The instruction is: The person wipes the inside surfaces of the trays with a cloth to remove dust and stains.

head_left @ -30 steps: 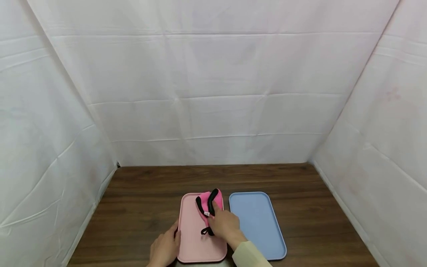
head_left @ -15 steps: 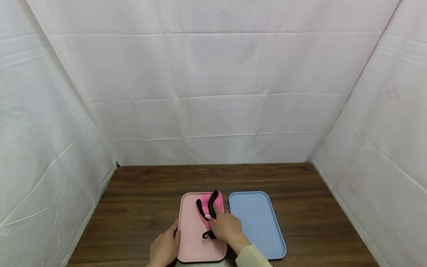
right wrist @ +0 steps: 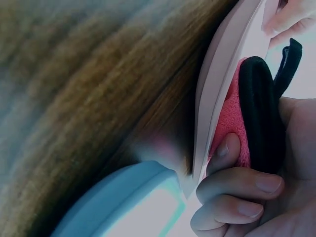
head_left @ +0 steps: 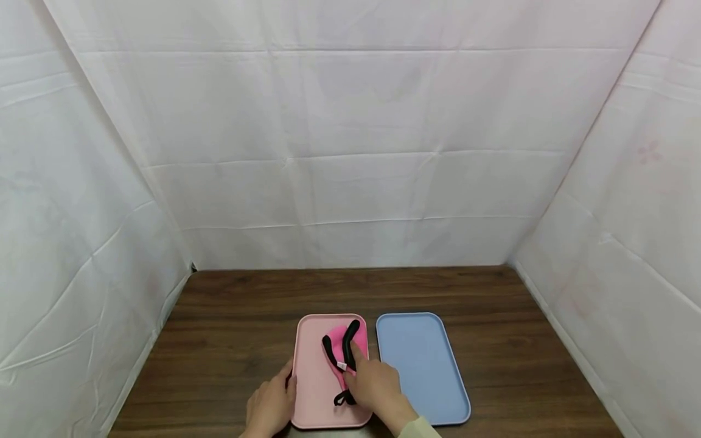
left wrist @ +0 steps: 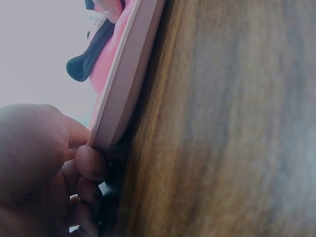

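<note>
A pink tray (head_left: 314, 407) lies on the wooden table with a pink terry-like cloth item (head_left: 361, 344) on it. The cloth item has thick black edging, a white label and a small black loop. My left hand (head_left: 271, 404) grips the tray's left rim, thumb over the edge and fingers outside, as the left wrist view shows. My right hand (head_left: 378, 389) holds the cloth item near its label, index finger laid on the pink part. Other fingers (right wrist: 232, 212) of that hand are curled in the right wrist view. Part of the cloth is hidden under this hand.
A blue tray (head_left: 421, 365) lies just right of the pink one, with a narrow gap between them; my right forearm reaches over its lower left corner. White cloth walls (head_left: 350, 194) enclose the table (head_left: 230, 328) at the back and both sides.
My right hand has moved slightly toward me and to the right, and the pink cloth item has slid toward me with it. My left hand and both trays stay put.
</note>
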### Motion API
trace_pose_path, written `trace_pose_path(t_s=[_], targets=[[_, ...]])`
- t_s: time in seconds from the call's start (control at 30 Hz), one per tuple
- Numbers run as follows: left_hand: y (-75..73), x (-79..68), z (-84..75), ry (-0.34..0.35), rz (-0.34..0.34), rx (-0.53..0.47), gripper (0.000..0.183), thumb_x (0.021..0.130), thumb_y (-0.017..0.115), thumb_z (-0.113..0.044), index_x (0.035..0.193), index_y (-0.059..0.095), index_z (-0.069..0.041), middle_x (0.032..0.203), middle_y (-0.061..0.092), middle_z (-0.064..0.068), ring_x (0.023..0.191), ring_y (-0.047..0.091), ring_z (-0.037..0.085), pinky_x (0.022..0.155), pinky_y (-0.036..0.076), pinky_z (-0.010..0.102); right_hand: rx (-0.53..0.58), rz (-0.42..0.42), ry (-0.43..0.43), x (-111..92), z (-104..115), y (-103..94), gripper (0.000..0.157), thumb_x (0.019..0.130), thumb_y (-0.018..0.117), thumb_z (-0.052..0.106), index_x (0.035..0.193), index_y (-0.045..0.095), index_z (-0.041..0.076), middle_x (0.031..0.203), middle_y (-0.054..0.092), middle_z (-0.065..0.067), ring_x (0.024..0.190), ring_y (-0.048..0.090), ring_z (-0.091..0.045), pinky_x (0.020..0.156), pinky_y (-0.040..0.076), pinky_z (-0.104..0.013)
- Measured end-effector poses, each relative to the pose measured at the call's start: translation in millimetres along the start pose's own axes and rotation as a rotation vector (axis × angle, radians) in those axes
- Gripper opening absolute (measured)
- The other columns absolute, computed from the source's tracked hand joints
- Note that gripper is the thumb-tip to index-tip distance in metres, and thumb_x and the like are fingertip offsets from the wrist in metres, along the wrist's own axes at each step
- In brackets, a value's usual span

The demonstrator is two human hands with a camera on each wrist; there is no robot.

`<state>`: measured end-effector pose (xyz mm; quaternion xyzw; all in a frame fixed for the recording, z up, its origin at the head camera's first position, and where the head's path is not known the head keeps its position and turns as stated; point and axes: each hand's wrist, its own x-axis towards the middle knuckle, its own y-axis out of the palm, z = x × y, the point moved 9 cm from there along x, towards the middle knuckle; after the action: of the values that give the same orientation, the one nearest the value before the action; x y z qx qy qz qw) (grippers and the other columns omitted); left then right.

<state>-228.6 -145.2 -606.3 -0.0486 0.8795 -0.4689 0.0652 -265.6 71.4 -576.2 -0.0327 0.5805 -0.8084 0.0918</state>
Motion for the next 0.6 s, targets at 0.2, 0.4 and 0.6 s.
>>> trace_pose_path(t_s=[0.2,0.4,0.6], targets=[[0.2,0.1,-0.9,0.006,0.000,-0.002,0.043,0.103,0.057,-0.030,0.145,0.062,-0.023,0.110,0.077,0.020,0.084,0.073,0.037,0.066,0.051,0.054,-0.031,-0.004,-0.008,-8.8,2.2,-0.9,0.067,0.092,0.069,0.045,0.151,0.054,0.017,0.068,0.064,-0.015,0.057,0.061,-0.030,0.049,0.044,-0.044],[1.5,2.3,-0.8,0.011,0.004,0.004,0.043,0.103,0.057,-0.030,0.146,0.062,-0.024,0.110,0.077,0.020,0.085,0.073,0.038,0.066,0.051,0.054,-0.038,0.005,-0.033,-19.4,3.7,-0.9,0.068,0.093,0.068,0.046,0.152,0.052,0.017,0.061,0.060,-0.009,0.055,0.059,-0.027,0.048,0.043,-0.043],[1.9,0.7,-1.4,0.011,0.008,0.000,0.043,0.103,0.058,-0.030,0.145,0.062,-0.025,0.111,0.077,0.020,0.086,0.073,0.038,0.066,0.051,0.054,-0.041,0.017,-0.063,-30.7,4.1,1.7,0.069,0.095,0.067,0.047,0.153,0.051,0.015,0.061,0.061,-0.007,0.056,0.061,-0.026,0.048,0.044,-0.043]])
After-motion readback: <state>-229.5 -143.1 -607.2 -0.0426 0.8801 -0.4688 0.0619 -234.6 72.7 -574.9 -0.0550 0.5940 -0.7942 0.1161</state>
